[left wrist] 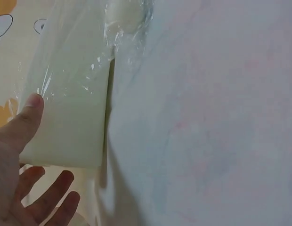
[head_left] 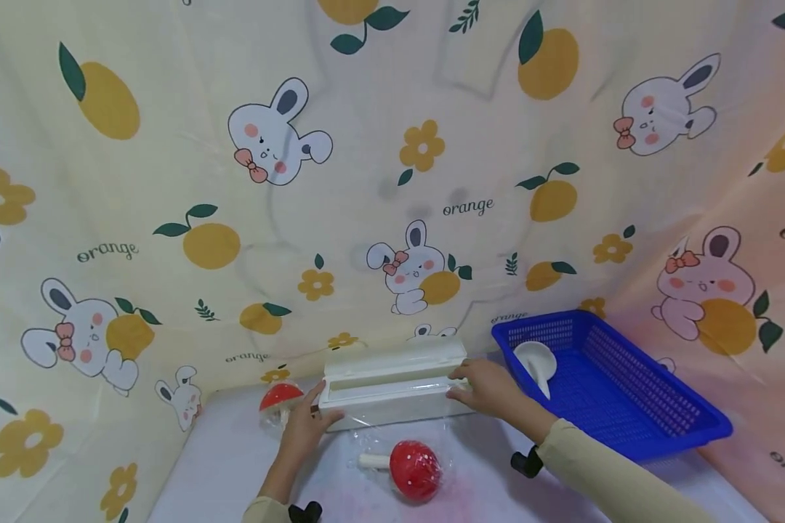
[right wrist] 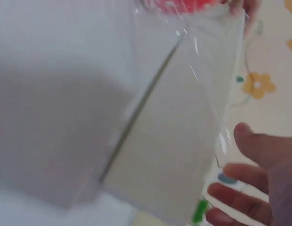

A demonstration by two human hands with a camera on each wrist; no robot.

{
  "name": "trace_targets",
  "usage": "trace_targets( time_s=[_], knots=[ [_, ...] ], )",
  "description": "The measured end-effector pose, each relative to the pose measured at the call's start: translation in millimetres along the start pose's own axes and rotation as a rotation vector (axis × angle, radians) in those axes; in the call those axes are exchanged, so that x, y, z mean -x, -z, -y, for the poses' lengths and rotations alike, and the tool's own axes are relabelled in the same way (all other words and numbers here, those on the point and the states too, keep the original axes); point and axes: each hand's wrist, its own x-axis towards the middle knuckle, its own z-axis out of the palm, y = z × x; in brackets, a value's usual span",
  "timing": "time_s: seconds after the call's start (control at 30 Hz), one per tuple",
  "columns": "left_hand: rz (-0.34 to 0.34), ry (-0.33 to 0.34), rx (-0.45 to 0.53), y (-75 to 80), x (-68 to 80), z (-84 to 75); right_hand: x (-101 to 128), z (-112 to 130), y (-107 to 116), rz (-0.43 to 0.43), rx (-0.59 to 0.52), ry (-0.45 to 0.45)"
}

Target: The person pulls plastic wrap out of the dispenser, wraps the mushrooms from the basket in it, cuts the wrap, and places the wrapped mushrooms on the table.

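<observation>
From my station I see white box (head_left: 408, 408), lid (head_left: 395, 358) raised, on table (head_left: 216, 450), clear film (left wrist: 66, 75) over its front; left hand (head_left: 305, 421) at left end, fingers loose, grasping nothing; right hand (head_left: 487, 388) at right end, likewise slack; red mushroom (head_left: 415, 471) in front

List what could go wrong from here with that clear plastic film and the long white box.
The clear plastic film over the long white box might crease or cling to itself. A pull could also drag the red-capped, white-stemmed mushroom just in front. The box's open white lid might drop shut.
</observation>
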Motion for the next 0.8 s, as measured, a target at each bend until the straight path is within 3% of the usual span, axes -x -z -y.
trace_targets(
  time_s=[0.23,0.37,0.5,0.67,0.8],
  knots=[
    [-0.087,-0.122,-0.144,-8.2,13.6,-0.7,5.9,1.8,-19.4,-0.130,0.043,0.071],
    [-0.159,-0.153,-0.201,-7.6,21.5,-4.8,10.6,3.5,-17.1,-0.129,-0.002,0.085],
    [-0.175,-0.248,-0.204,-0.9,27.9,-8.9,17.9,8.9,-10.1,-0.091,-0.126,0.072],
    [-0.041,-0.336,-0.202,10.1,31.7,-8.0,33.0,15.5,-5.8,-0.057,-0.338,0.146],
    [0.108,-0.401,-0.125,16.8,33.0,-9.3,42.6,16.9,-9.6,-0.047,-0.479,0.237]
  ],
)
